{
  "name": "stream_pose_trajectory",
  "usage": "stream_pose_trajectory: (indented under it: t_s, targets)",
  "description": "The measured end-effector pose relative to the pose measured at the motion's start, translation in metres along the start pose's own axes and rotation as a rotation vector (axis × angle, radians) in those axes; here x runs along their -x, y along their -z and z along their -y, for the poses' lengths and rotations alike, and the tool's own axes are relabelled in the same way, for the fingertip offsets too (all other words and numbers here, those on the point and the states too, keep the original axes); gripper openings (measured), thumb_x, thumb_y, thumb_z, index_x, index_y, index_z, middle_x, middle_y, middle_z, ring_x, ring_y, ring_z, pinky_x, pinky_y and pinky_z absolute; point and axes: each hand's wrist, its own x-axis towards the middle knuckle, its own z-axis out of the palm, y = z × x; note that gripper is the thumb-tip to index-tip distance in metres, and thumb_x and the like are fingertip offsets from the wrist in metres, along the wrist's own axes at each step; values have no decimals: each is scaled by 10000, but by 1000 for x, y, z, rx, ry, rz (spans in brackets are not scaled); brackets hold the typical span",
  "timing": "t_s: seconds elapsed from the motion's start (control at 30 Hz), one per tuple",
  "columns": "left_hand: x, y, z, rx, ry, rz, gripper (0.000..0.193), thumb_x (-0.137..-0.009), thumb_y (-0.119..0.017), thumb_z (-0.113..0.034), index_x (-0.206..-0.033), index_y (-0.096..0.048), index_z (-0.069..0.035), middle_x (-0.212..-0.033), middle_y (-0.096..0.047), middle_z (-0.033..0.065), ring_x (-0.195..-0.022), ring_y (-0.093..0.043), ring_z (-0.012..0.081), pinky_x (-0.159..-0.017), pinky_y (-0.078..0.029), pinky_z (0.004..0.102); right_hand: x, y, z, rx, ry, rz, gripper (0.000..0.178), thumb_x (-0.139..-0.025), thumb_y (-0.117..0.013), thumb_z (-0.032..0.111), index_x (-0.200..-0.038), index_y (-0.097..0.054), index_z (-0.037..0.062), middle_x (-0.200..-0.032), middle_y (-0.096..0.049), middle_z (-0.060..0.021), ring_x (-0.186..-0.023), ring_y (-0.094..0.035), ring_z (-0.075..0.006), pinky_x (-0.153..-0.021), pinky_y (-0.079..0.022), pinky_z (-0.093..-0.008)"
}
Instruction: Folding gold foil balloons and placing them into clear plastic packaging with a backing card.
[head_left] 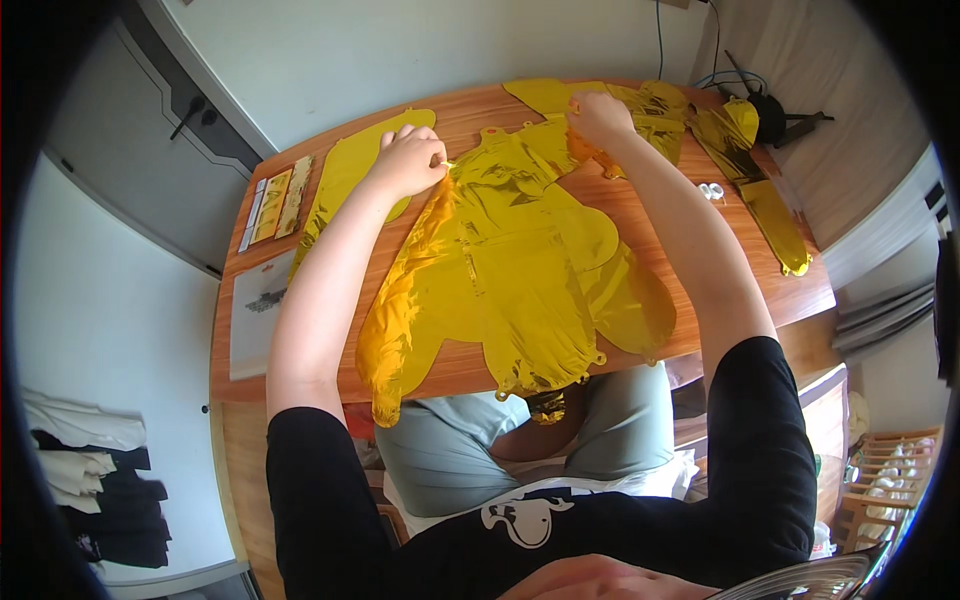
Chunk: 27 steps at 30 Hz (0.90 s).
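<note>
Flat gold foil balloons (pixel 520 270) lie overlapped across the middle of the wooden table, their lower tips hanging past its front edge. My left hand (pixel 408 163) pinches the upper left corner of this foil between thumb and fingers. A crinkled, shiny strip runs down from that pinch along the left side. Farther right, my right hand (pixel 600 118) is closed on gold foil near the table's back edge, with an orange-looking reflective fold just below it. The right fingertips are mostly hidden behind the hand.
Another flat gold foil balloon (pixel 370 150) lies at the back left. Long foil pieces (pixel 770 220) reach along the right side, beside a black corded object (pixel 768 118) and small white rolls (pixel 711 191). Flat packets (pixel 270 208) and a clear sleeve (pixel 262 310) rest at the left edge.
</note>
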Motion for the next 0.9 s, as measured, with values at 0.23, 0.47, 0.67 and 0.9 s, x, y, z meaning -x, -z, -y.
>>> stream_pose_trajectory:
  t_s: [0.23, 0.47, 0.67, 0.9]
  targets:
    - [29, -2, 8, -49, 14, -50, 249, -954, -646, -357, -1089, -686, -151, -1222, -631, 29, -1239, -523, 249, -1074, -321, 437, 88, 26, 26, -107, 487, -6, 287, -911, -663, 247, -1145, -675, 82, -1166, -669, -146, -1092, -620, -359, -945, -501, -467]
    - [82, 32, -57, 89, 110, 160, 606, -1016, -550, -490, -1485, -474, -114, -1548, -458, 121, -1469, -377, 288, -1227, -243, 503, 187, 60, 5, -225, 745, 52, 226, -877, -696, 188, -1069, -692, 67, -1134, -672, -131, -1093, -613, -342, -952, -493, -460]
    - [112, 37, -87, 134, 99, 340, 899, -926, -553, -693, -1592, -316, -137, -1669, -237, 156, -1550, -188, 344, -1253, -168, 532, 181, 56, -4, -400, 700, 90, 303, -867, -728, 159, -1134, -681, 24, -1197, -664, -171, -1132, -601, -373, -1011, -470, -444]
    - [120, 5, -77, 172, 42, 243, 884, -911, -608, -665, -1584, -340, -157, -1661, -255, 174, -1552, -182, 350, -1256, -133, 520, 182, 49, -7, -521, 636, 137, 419, -834, -776, 147, -1217, -677, 8, -1245, -662, -193, -1172, -596, -374, -1015, -473, -423]
